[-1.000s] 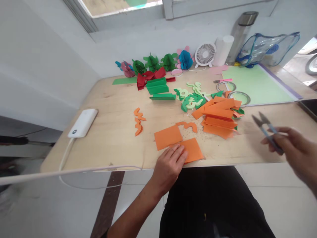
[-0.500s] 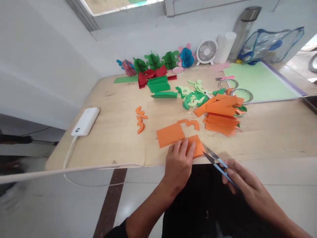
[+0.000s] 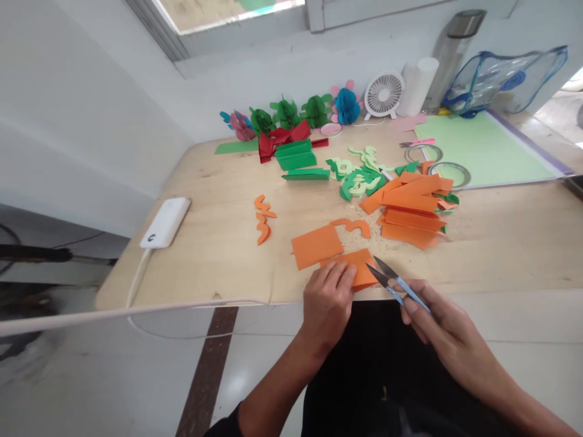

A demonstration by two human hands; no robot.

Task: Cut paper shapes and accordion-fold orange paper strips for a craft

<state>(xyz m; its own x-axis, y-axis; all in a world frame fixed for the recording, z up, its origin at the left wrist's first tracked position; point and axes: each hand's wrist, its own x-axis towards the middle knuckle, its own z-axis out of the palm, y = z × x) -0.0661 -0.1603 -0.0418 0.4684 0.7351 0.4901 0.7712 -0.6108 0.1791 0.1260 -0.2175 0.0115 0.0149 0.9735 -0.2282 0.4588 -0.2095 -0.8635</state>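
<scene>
My left hand (image 3: 326, 303) is closed over a folded orange paper (image 3: 362, 260) at the front edge of the table; its fingers lie on top and the thumb is hidden. My right hand (image 3: 439, 325) grips a pair of blue-handled thread snips (image 3: 397, 285). The snips' blades are apart, their tips at the right side of the folded paper. Just behind my left hand lies an orange paper rectangle (image 3: 317, 246). A wavy orange paper cutting (image 3: 351, 226) rests beyond it, and smaller orange cuttings (image 3: 263, 221) lie to the left.
Stacked orange strips (image 3: 412, 209) sit at right, beside green cuttings (image 3: 362, 179). Folded green paper (image 3: 296, 156) and red paper (image 3: 282, 136) lie farther back. Tape rolls (image 3: 450, 175), a fan (image 3: 384, 95) and a power bank (image 3: 166, 223) with its cable are also on the table.
The snips have come up and left, closer to the folded paper. My left fingers have shifted slightly to the left and are more curled. The whole view has moved a little.
</scene>
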